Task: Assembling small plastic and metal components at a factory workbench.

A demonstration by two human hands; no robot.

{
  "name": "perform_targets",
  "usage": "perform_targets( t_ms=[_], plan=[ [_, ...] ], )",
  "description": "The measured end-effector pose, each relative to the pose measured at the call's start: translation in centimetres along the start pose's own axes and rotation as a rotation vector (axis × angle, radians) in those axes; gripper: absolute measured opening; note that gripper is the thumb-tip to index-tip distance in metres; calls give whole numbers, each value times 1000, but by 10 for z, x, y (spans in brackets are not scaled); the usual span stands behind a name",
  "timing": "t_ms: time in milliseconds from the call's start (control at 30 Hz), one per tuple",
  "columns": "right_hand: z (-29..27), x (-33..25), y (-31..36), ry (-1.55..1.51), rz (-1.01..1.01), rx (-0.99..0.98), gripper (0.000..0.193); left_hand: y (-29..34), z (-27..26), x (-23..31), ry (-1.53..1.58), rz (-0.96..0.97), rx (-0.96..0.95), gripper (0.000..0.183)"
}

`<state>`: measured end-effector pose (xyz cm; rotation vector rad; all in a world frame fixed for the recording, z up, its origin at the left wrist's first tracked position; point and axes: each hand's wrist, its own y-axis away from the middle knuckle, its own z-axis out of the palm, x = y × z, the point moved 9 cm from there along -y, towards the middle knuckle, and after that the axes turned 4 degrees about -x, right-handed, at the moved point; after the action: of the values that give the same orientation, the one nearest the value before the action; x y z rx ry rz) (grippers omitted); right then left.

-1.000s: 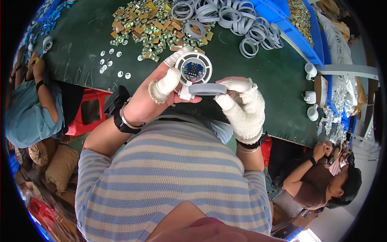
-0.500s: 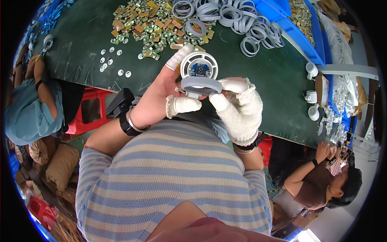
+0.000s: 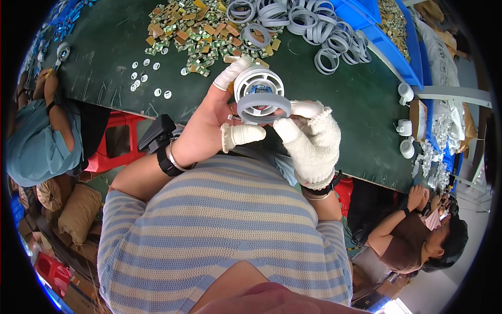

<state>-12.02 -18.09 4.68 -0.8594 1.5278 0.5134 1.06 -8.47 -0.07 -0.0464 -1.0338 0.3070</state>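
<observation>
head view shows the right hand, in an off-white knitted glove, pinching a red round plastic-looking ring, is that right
The colour is wrong: the head view shows the right hand, in an off-white knitted glove, pinching a grey round plastic-looking ring.

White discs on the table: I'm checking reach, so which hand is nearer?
Left. The left hand is lower right of the white discs; the right hand is farther right, holding the gray ring.

The person (image 3: 225, 251) wears a blue-and-cream striped top (image 3: 225, 209) at six o'clock, a cream glove (image 3: 321, 157) on the right hand (image 3: 312, 138) at three, and black wristbands (image 3: 168, 163) at nine and four.
</observation>
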Motion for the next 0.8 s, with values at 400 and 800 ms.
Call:
perform_targets(
  t_ms=[400, 800],
  plan=[
    [13, -5, -18, 482, -186, -165, 75, 4, 12, -24, -239, -142, -151, 83],
    [3, -25, -10, 334, -129, -185, 35, 1, -17, -18, 27, -120, 59, 101]
  ],
)
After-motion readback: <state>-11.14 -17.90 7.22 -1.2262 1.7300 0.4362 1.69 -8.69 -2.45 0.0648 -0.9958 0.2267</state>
